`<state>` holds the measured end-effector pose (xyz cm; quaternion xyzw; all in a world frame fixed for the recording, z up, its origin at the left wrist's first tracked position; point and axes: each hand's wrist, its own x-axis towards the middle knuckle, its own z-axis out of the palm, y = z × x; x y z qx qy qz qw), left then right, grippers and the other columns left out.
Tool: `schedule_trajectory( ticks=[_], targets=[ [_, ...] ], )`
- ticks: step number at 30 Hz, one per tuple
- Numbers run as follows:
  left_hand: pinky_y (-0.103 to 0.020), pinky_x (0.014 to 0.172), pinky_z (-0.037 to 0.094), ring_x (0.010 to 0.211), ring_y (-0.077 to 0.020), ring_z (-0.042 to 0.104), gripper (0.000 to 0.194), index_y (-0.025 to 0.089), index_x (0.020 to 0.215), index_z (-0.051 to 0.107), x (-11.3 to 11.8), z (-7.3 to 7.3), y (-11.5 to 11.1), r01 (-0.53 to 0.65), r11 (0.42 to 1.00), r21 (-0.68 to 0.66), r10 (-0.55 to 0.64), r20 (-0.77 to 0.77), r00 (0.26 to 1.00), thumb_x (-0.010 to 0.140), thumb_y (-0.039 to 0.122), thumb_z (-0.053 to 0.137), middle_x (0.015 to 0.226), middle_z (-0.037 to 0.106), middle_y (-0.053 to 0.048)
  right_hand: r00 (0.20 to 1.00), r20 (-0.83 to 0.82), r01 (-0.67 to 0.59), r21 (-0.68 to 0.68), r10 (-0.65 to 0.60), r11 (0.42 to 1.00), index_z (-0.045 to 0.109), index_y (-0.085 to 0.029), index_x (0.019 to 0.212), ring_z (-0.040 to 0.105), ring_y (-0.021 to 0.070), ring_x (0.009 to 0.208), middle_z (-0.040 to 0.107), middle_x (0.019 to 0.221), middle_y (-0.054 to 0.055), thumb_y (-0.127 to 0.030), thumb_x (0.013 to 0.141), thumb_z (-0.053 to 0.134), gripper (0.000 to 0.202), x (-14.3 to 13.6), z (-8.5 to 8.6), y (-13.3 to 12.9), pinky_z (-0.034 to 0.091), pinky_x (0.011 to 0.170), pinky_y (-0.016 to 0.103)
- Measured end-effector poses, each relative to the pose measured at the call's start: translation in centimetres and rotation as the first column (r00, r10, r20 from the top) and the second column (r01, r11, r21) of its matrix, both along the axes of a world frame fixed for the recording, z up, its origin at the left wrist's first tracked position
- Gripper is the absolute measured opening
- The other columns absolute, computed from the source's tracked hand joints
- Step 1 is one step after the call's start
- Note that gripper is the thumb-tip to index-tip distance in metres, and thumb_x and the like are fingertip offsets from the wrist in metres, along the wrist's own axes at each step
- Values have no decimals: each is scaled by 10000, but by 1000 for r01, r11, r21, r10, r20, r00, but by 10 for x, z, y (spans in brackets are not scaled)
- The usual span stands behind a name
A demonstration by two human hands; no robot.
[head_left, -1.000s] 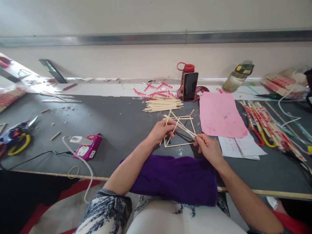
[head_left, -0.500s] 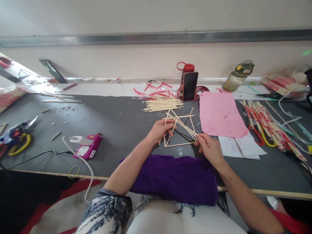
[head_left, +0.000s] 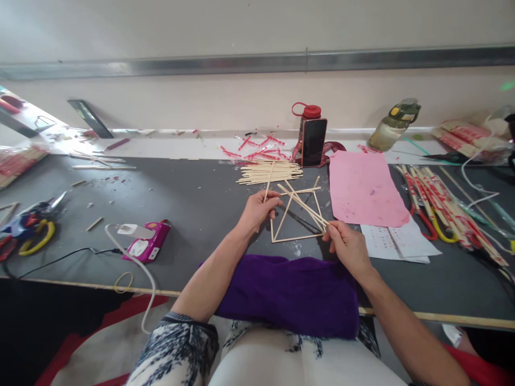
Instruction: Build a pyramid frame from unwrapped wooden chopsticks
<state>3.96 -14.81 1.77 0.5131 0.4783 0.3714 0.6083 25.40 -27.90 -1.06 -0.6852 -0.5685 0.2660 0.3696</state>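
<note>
My left hand (head_left: 261, 210) pinches one wooden chopstick (head_left: 270, 179), tilted up and away toward the pile. Between the fingers of my right hand (head_left: 345, 242) are the near ends of chopsticks (head_left: 308, 207) that slant up to the left; I cannot tell exactly how many. Below them on the table lies a square frame of chopsticks (head_left: 298, 238), with a stick running diagonally across it. Its left side is close to my left fingers, and my right fingers cover its near right corner. Loose chopsticks (head_left: 269, 172) are piled just behind.
A purple cloth (head_left: 289, 297) hangs over the table's front edge. Behind stand a red-capped bottle with a phone (head_left: 314, 142) against it. Pink paper (head_left: 368, 187) and wrapped chopsticks (head_left: 450, 203) lie right; a magenta box (head_left: 151, 242) and yellow-handled scissors (head_left: 38, 238) lie left.
My left hand has shifted left, off the crossing sticks, with its chopstick now apart from those in my right hand. My right hand has barely moved.
</note>
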Motion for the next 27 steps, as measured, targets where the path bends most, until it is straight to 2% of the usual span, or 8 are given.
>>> schedule_trajectory(
  ticks=[6, 13, 17, 23, 25, 27],
  targets=[
    [-166, 381, 297, 387, -22, 457, 284, 126, 926, 634, 0, 1, 3, -37, 998, 44, 38, -23, 999, 686, 273, 671, 730, 666, -17, 1000, 15, 4, 5, -4, 1000, 577, -212, 937, 561, 83, 445, 672, 708, -40, -420, 932, 393, 278, 1, -1, -2, 433, 531, 227],
    [-163, 368, 264, 388, -17, 443, 282, 131, 932, 630, -4, 1, 3, -32, 999, 32, 33, -48, 998, 706, 300, 648, 769, 665, -26, 1000, 28, -3, 2, 3, 1000, 574, -220, 906, 564, 84, 451, 666, 698, -48, -415, 934, 394, 268, 1, -1, -4, 430, 547, 227],
    [-160, 388, 289, 398, -18, 438, 273, 136, 928, 630, -4, 0, 3, -17, 1000, 15, 18, -49, 999, 713, 304, 644, 750, 659, -20, 999, 34, -4, -1, 4, 1000, 577, -219, 907, 565, 88, 455, 667, 697, -45, -416, 935, 390, 273, 1, -1, -4, 427, 548, 231],
    [-171, 341, 170, 389, -24, 387, 352, 146, 987, 633, -14, 3, 12, -94, 994, 50, 94, 4, 996, 791, 427, 553, 755, 639, -21, 1000, 23, -3, -4, 3, 1000, 590, -217, 928, 568, 97, 459, 666, 697, -36, -424, 930, 396, 283, 2, 0, -6, 434, 543, 234],
    [-173, 348, 200, 423, -39, 421, 356, 139, 988, 643, -18, 5, 14, -120, 992, 34, 119, 47, 992, 795, 421, 544, 759, 637, -34, 1000, 26, 1, -5, 0, 1000, 592, -217, 929, 568, 95, 457, 663, 692, -39, -427, 928, 399, 285, 2, 0, -6, 437, 542, 232],
    [-171, 407, 308, 536, -65, 510, 350, 136, 974, 665, -22, 8, 14, -128, 991, 36, 125, 66, 990, 776, 411, 579, 812, 652, -53, 1000, 29, 0, -7, 0, 1000, 592, -216, 920, 567, 93, 454, 660, 686, -40, -431, 927, 401, 288, 2, 0, -7, 439, 541, 230]
  ],
)
